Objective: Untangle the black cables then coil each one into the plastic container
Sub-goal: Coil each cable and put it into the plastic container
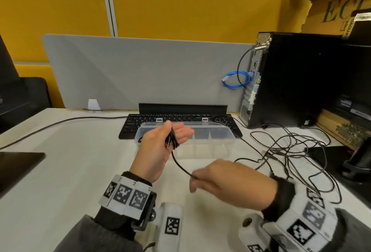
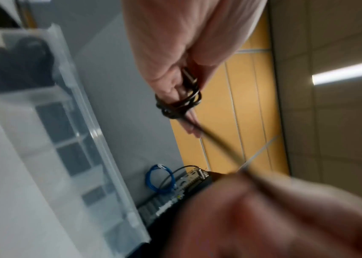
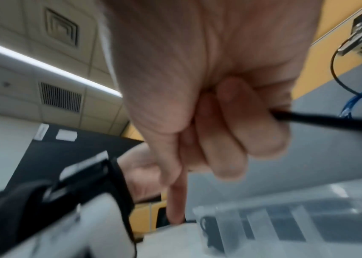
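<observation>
Overhead, the left hand [image 1: 160, 147] pinches a small coil of thin black cable [image 1: 172, 138] above the clear plastic divided container [image 1: 218, 131] before the keyboard; the right hand [image 1: 226, 181] grips its trailing length. Only the left wrist view shows a coiled cable [image 2: 21, 64] inside an end compartment.

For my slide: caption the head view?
Left hand holds coiled black cable; right hand feeds slack.

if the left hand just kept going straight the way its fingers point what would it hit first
Probably the plastic container: the left hand, wrapped with the black cable, points forward over its near-left part. The keyboard lies behind. Depth and height are unclear, so it might pass above the container.
</observation>
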The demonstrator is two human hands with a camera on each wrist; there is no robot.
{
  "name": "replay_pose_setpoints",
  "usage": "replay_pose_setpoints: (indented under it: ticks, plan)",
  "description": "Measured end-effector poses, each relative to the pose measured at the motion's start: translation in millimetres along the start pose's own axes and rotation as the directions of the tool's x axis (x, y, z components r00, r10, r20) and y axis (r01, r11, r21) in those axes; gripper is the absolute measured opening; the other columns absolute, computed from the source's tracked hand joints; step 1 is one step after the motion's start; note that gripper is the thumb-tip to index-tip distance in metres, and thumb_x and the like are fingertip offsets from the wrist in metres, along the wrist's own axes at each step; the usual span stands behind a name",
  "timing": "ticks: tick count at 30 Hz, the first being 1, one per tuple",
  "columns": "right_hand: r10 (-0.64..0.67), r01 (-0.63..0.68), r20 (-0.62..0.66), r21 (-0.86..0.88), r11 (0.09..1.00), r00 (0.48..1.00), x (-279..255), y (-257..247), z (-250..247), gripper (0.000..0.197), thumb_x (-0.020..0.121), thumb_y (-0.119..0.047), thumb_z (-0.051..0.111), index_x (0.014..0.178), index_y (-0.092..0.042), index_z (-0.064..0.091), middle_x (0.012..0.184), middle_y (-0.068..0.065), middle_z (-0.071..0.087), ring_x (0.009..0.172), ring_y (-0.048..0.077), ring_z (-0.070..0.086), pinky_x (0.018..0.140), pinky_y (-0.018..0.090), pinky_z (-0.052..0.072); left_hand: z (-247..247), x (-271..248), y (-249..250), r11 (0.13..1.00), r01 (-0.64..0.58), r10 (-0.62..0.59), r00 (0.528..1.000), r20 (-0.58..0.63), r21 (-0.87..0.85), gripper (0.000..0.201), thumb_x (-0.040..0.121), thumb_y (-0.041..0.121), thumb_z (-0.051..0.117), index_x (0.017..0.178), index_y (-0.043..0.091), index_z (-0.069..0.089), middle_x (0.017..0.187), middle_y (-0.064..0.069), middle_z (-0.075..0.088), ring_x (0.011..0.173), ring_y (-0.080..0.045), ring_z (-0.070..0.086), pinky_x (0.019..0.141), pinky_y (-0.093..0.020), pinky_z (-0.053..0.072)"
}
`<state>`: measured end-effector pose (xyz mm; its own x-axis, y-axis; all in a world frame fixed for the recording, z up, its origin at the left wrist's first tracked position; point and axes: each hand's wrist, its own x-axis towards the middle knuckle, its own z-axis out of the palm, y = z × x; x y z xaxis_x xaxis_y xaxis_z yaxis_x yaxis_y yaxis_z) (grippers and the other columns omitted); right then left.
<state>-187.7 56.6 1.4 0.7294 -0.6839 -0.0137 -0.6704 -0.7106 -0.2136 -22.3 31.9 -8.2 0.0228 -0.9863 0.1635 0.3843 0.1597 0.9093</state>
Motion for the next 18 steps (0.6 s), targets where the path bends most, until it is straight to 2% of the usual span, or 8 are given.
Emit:
replay_pose_setpoints:
  ticks: [2, 3, 5, 7, 10, 12, 14, 18]
  plan:
    - [-0.025, 0.044, -0.298, 0.058, 0.997, 0.954, 0, 3, -22, 0.018, 0.094, -0.036, 0.049, 0.093, -0.031, 0.066, 0.072, -0.018, 0.060, 0.065, -0.001, 0.054, 0.068, 0.022, 0.043, 1, -5, 1, 0.975, 0.083, -0.098, 0.993, 0.063, 0.207, 0.044, 0.101, 0.026, 0.029, 0.099, -0.003, 0.063, 0.078, -0.013, 0.073, 0.073, -0.017, 0.070, 0.067, -0.021, 0.054]
    - [-0.020, 0.077, -0.461, 0.105, 0.992, 0.887, 1, 8, -31, 0.015, 0.091, -0.035, 0.054, 0.090, -0.030, 0.068, 0.067, -0.021, 0.060, 0.062, -0.002, 0.055, 0.065, 0.018, 0.042, 3, -9, 2, 0.951, 0.122, -0.171, 0.973, 0.152, 0.285, 0.049, 0.100, 0.030, 0.028, 0.094, -0.002, 0.065, 0.073, -0.013, 0.071, 0.067, -0.018, 0.068, 0.063, -0.021, 0.051]
    - [0.031, 0.112, -0.642, 0.181, 0.977, 0.766, 9, 20, -43, 0.017, 0.089, -0.035, 0.056, 0.092, -0.028, 0.071, 0.081, -0.022, 0.067, 0.072, 0.000, 0.062, 0.071, 0.019, 0.047, 7, -18, 7, 0.928, 0.151, -0.266, 0.908, 0.322, 0.340, 0.058, 0.096, 0.039, 0.027, 0.083, 0.000, 0.067, 0.061, -0.011, 0.066, 0.057, -0.020, 0.062, 0.058, -0.019, 0.045]
    - [0.116, -0.021, -0.579, 0.168, 0.986, 0.807, 16, 32, -40, 0.027, 0.094, -0.041, 0.044, 0.105, -0.032, 0.066, 0.099, -0.016, 0.068, 0.085, 0.002, 0.063, 0.079, 0.027, 0.050, 10, -21, 11, 0.966, 0.138, -0.212, 0.905, 0.369, 0.217, 0.054, 0.089, 0.039, 0.033, 0.070, 0.006, 0.071, 0.049, -0.007, 0.059, 0.049, -0.018, 0.053, 0.055, -0.019, 0.043]
    - [0.205, -0.255, -0.252, -0.184, 0.949, 0.946, 16, 35, -13, 0.034, 0.097, -0.048, 0.026, 0.124, -0.040, 0.045, 0.105, 0.002, 0.066, 0.092, 0.023, 0.062, 0.074, 0.034, 0.048, 12, -17, 16, 0.973, 0.131, -0.079, 0.962, 0.263, -0.190, 0.049, 0.087, 0.030, 0.037, 0.069, 0.002, 0.074, 0.058, -0.006, 0.060, 0.048, -0.012, 0.056, 0.053, -0.017, 0.048]
    - [0.178, -0.181, -0.031, -0.175, 0.968, 0.984, 13, 22, 6, 0.030, 0.100, -0.042, 0.028, 0.123, -0.031, 0.043, 0.107, 0.005, 0.063, 0.094, 0.025, 0.059, 0.074, 0.033, 0.044, 13, -12, 13, 0.963, 0.044, 0.007, 0.982, 0.188, -0.266, 0.048, 0.095, 0.025, 0.032, 0.080, 0.003, 0.072, 0.070, -0.005, 0.067, 0.062, -0.013, 0.065, 0.061, -0.019, 0.053]
    - [0.125, -0.127, 0.127, 0.006, 0.992, 0.984, 10, 8, 15, 0.027, 0.101, -0.036, 0.032, 0.111, -0.023, 0.053, 0.104, 0.003, 0.062, 0.089, 0.019, 0.056, 0.079, 0.032, 0.042, 9, -6, 11, 0.962, -0.058, 0.074, 0.996, 0.048, -0.267, 0.043, 0.100, 0.022, 0.027, 0.094, 0.000, 0.064, 0.076, -0.006, 0.072, 0.071, -0.013, 0.069, 0.067, -0.020, 0.055]
    - [0.101, -0.090, -0.047, 0.206, 0.974, 0.994, -6, 36, -8, 0.031, 0.100, -0.021, 0.037, 0.071, -0.024, 0.050, 0.071, -0.011, 0.050, 0.065, -0.005, 0.047, 0.067, 0.012, 0.034, -21, 4, 26, 0.809, -0.265, 0.134, 0.953, -0.273, -0.525, 0.032, 0.100, 0.018, 0.033, 0.090, 0.002, 0.059, 0.062, 0.004, 0.056, 0.050, -0.003, 0.051, 0.053, -0.011, 0.045]
